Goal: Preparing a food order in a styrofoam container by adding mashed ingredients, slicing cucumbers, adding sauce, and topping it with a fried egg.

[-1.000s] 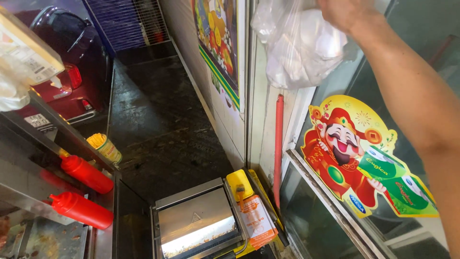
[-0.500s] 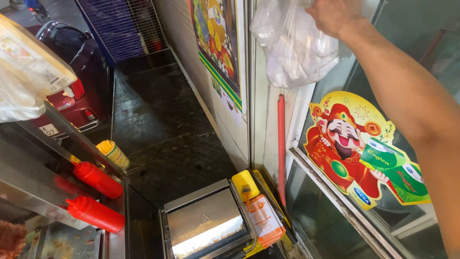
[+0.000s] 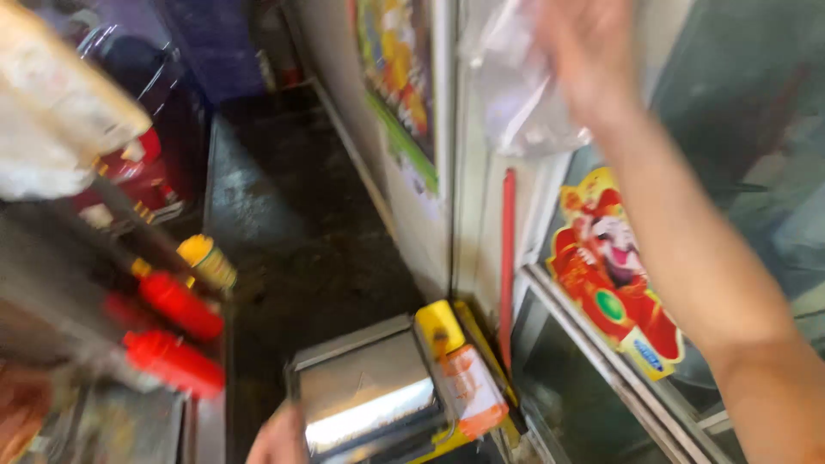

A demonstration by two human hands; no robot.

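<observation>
The view is blurred by motion. My right hand (image 3: 586,64) is raised at the top, against a bunch of clear plastic bags (image 3: 514,103) hanging on the white door frame. I cannot tell whether its fingers grip a bag. My forearm runs down to the lower right corner. A small part of my left hand (image 3: 277,440) shows at the bottom edge, beside the left corner of a shiny metal box (image 3: 365,399). Its fingers are out of sight.
A yellow-capped bottle with an orange label (image 3: 464,378) lies right of the metal box. Two red squeeze bottles (image 3: 176,335) and a yellow one (image 3: 206,260) stand on the left counter. A red rod (image 3: 508,258) leans on the frame beside a colourful figure sticker (image 3: 614,275) on glass.
My right hand has come down a little at the bags and is now blurred. My left hand has come into view at the bottom edge by the metal box.
</observation>
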